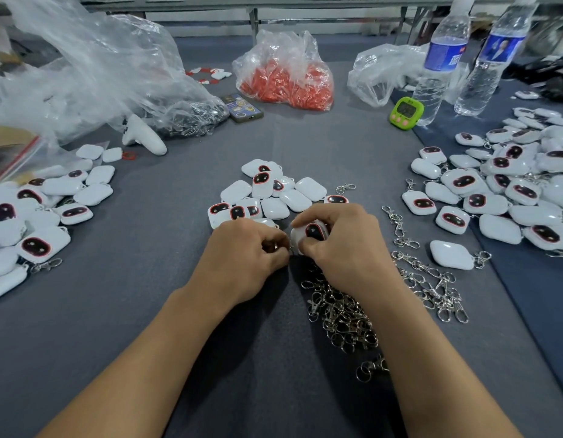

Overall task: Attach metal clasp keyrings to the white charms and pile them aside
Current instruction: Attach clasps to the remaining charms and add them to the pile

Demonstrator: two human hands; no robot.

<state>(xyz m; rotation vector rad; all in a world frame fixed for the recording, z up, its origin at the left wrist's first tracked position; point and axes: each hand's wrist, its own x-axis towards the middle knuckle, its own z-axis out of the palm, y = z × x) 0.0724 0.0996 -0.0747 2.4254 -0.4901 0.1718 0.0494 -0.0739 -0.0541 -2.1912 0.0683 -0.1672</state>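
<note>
Your right hand (343, 245) grips a white rounded plastic charm (312, 232) over the bench (166, 235); your left hand (251, 251) pinches probably a silver metal clasp keyring (291, 250). Finished charms (510, 191) pile right; a central cluster (267, 194) waits.

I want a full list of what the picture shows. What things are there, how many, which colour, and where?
held charm: one, white with dark face, in right hand
fitted clasp: one, silver, mostly hidden in left hand
middle charms: about fifteen, white, beyond the hands
right charms: many, white, some with clasps, right
left charms: many, white, left
loose clasps: many, silver, near right forearm
red-filled bag: one, clear plastic, far centre
empty bags: two, clear, far left and far right
water bottles: two, clear, blue labels, far right
timer: one, green, by bottles
phone: one, dark, far centre-left
left hand: pinches fitted clasp
right hand: grips held charm
</note>
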